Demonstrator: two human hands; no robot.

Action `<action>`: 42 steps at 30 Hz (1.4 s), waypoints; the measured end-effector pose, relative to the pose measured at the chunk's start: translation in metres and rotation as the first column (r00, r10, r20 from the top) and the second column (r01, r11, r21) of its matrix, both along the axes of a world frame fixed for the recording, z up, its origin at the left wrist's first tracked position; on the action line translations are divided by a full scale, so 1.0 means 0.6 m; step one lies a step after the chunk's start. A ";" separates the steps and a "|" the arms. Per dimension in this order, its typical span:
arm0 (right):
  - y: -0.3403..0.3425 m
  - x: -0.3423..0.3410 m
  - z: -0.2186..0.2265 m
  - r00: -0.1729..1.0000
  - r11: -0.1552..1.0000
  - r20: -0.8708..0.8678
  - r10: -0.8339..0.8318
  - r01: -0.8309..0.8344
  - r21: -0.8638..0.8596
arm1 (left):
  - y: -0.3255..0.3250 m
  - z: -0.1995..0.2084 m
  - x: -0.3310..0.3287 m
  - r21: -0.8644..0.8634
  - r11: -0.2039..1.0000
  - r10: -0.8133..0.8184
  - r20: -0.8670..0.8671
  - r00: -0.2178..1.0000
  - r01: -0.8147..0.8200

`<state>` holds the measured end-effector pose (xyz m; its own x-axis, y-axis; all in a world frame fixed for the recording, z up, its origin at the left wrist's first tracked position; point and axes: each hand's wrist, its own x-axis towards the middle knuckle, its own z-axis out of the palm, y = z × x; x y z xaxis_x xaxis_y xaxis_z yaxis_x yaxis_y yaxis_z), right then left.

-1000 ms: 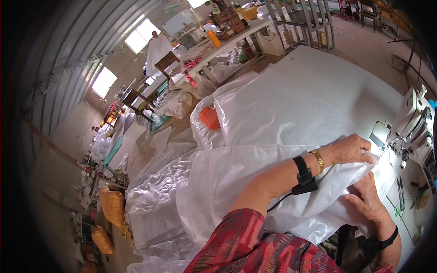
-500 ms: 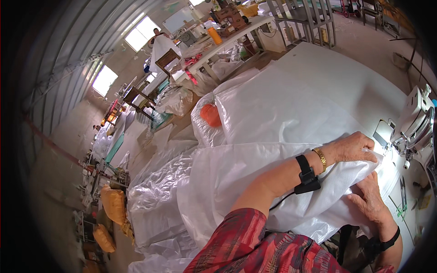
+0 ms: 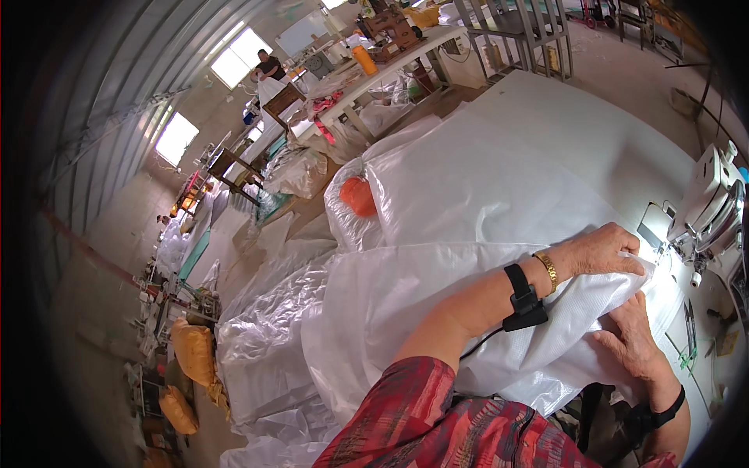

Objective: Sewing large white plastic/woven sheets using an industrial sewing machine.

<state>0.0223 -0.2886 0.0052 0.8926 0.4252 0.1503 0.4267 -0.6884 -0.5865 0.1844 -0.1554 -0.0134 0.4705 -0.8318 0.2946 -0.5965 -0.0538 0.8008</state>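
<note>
A large white plastic sheet point(image 3: 468, 304), glossy and creased, spreads over the table and over my lap. My left hand point(image 3: 602, 251) pinches a raised fold of it just left of the sewing machine point(image 3: 706, 195). Below it, my right hand point(image 3: 630, 337) holds the same sheet, thumb apart, its fingertips partly hidden by the fold. The machine's lamp brightly lights the spot beside my fingers. Scissors point(image 3: 690, 327) lie on the table to the right of my right hand, near some green thread point(image 3: 686, 360).
An orange bundle point(image 3: 357, 196) rests in the sheet at the table's far left edge. Beyond stand a grey metal chair point(image 3: 519, 39), a worktable with an orange bottle point(image 3: 364, 60) and a brown sewing machine point(image 3: 390, 31). Yellow sacks point(image 3: 193, 351) lie at left. A person point(image 3: 269, 66) stands far back.
My hands stay almost where they were on the sheet. In the background the person has lowered a white sheet, so their upper body now shows.
</note>
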 end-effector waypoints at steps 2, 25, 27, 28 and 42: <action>0.000 0.000 0.000 1.000 0.999 0.021 0.012 -0.013 0.035 | 0.001 0.000 0.000 0.024 1.000 -0.001 -0.011 1.000 0.001; 0.004 -0.002 0.004 0.999 0.999 0.027 0.030 -0.029 -0.016 | 0.007 0.008 -0.006 -0.012 1.000 0.001 -0.011 1.000 -0.001; 0.003 0.000 0.003 1.000 0.999 0.019 0.009 -0.008 -0.031 | 0.007 0.006 -0.006 -0.040 0.999 -0.014 0.000 1.000 0.014; 0.003 0.002 0.001 0.998 0.998 0.033 0.045 -0.044 -0.034 | 0.007 0.004 -0.007 -0.010 1.000 0.010 -0.012 1.000 -0.010; 0.022 -0.043 -0.020 0.930 0.995 0.358 -0.087 0.101 -0.021 | 0.016 0.024 -0.034 0.024 0.999 0.050 -0.234 0.971 -0.045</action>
<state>-0.0036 -0.2752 -0.0069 0.8194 0.3537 0.4511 0.5349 -0.7547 -0.3798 0.1642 -0.1456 0.0009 0.5638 -0.8109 0.1567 -0.3889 -0.0933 0.9165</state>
